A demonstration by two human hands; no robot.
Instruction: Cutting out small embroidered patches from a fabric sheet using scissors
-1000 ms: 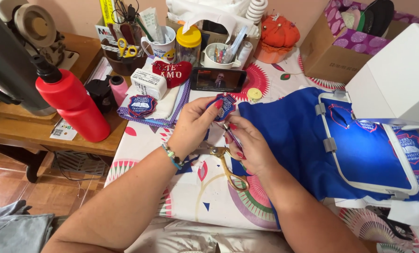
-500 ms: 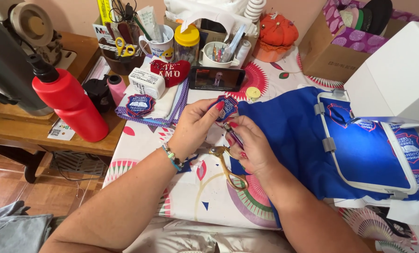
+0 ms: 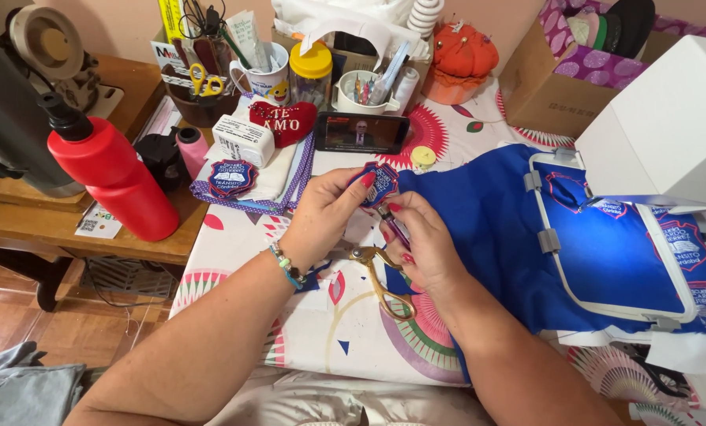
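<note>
Fingers of the left hand point(image 3: 329, 207) are pinched on a small embroidered patch point(image 3: 381, 180), thumb and forefinger closed on its left edge; the right hand point(image 3: 424, 244) has its fingers curled shut round a slim dark tool point(image 3: 395, 229), tip up toward the patch's lower edge. What kind of tool it is cannot be told.

Landmark: blue fabric point(image 3: 487, 229), spread over the patterned tablecloth point(image 3: 345, 331).
- White machine body point(image 3: 668, 126): above the fabric's right end.
- Embroidery hoop point(image 3: 544, 237): clamped on the fabric, right of the hands; more badges are stitched inside it.
- Red bottle point(image 3: 112, 177): well left of the fabric, on the wooden side table point(image 3: 45, 229).
- Phone point(image 3: 361, 132): just beyond the fabric's upper left corner.
- Gold scissors point(image 3: 380, 276): lying at the fabric's left edge, under the right hand, loose.
- Second patch point(image 3: 233, 177): left of the fabric, on a folded cloth.
- Held patch: lifted off the table, at the fabric's upper left edge, between both hands.

Handling judgement: the patch looks very light, thin, and stiffened by dense stitching, yet it should flex if squeezed. Not fragile, though edge threads could fray. Best held by the border, clear of the edge being worked.
</note>
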